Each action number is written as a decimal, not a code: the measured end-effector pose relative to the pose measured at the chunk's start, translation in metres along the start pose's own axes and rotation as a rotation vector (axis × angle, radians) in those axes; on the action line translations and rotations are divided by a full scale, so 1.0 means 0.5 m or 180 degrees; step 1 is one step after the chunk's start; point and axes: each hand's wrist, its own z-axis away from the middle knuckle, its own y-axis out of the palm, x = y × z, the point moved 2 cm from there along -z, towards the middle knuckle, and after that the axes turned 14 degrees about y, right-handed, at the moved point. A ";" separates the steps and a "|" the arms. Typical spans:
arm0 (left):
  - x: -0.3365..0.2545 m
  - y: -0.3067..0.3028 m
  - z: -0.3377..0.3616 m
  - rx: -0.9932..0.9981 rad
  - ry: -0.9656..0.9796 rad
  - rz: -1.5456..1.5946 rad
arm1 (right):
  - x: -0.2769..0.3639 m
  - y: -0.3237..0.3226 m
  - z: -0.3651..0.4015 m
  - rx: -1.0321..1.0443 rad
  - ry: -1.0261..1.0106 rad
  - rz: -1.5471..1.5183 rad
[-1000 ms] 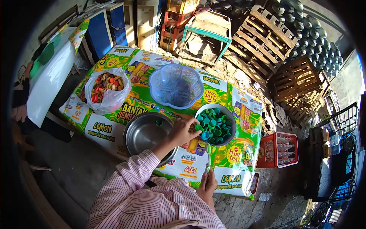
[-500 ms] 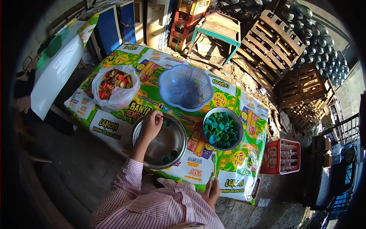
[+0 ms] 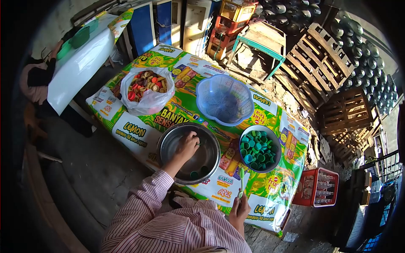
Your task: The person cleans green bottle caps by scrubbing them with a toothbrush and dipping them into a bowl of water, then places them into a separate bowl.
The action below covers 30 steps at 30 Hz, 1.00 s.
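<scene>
My left hand (image 3: 187, 147) is inside a steel bowl (image 3: 217, 162), its fingers pinched on a small green bottle cap (image 3: 198, 144), mostly hidden by them. Two more green caps (image 3: 194, 174) lie at the bowl's near side. Around the handle of a slim light green brush (image 3: 241, 179), my right hand (image 3: 239, 211) is closed at the table's front edge. The brush points away from me; its bristles are hard to make out. To the right of the steel bowl, another bowl (image 3: 278, 157) holds many green and teal caps (image 3: 257, 147).
A blue plastic basket (image 3: 202, 90) and a white plastic bag (image 3: 145, 105) of mixed caps sit farther back on the printed table cover (image 3: 130, 130). A red crate (image 3: 306, 189) of bottles stands right. Another person (image 3: 40, 80) is at the left beside a white-covered table.
My left hand has lowered into the steel bowl and closed on a cap there. The whole view has shifted, moving the table slightly right. My right hand still holds the brush.
</scene>
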 end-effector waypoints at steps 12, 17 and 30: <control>0.006 -0.054 0.050 0.0316 -0.0733 0.0879 | 0.031 0.032 -0.028 0.0284 -0.0339 -0.0073; 0.014 -0.026 0.082 0.0388 -0.0945 0.0841 | 0.047 0.052 -0.040 0.0549 -0.0304 -0.0063; -0.044 -0.098 0.089 -0.0101 -0.1165 0.2657 | 0.076 0.096 -0.072 0.0942 -0.0574 -0.0329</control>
